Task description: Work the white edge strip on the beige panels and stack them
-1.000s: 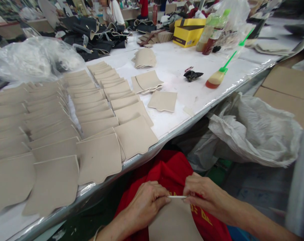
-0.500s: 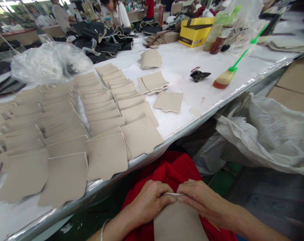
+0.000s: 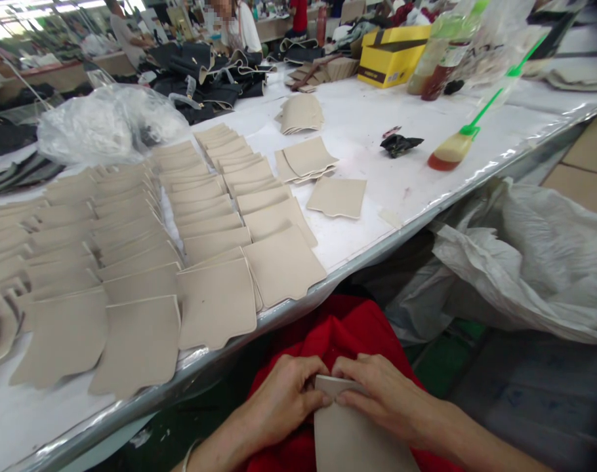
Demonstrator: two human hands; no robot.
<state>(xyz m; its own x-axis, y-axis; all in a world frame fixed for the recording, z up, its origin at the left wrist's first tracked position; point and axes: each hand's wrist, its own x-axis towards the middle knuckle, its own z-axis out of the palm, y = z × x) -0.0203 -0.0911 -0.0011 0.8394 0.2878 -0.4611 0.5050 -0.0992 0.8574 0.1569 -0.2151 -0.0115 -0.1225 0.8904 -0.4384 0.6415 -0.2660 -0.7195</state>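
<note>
Holding: left hand (image 3: 283,400) and right hand (image 3: 377,393) both pinch the top edge of a beige cut piece (image 3: 352,439), low in view, over red cloth (image 3: 342,328) on the lap, below the table (image 3: 416,177) edge.
Left grip: narrow, fingertips closed on the piece's upper left corner.
Right grip: narrow, thumb and fingers closed on the same edge just beside the left.
Change: a second ago the fingertips stood apart with a thin pale edge stretched between them; now they nearly touch and the edge lies flat.
Surface: white plastic-covered table with overlapping rows of beige pieces (image 3: 145,249), a small stack (image 3: 306,159), a single piece (image 3: 338,196), a black scrap (image 3: 399,143), a green-handled brush (image 3: 456,145), bottles (image 3: 436,65), a yellow box (image 3: 391,56) and a clear plastic bag (image 3: 106,124).
Room: workshop; a white sack (image 3: 525,262) hangs beside the table, dark material is piled at the far end, another person (image 3: 239,26) is there.
</note>
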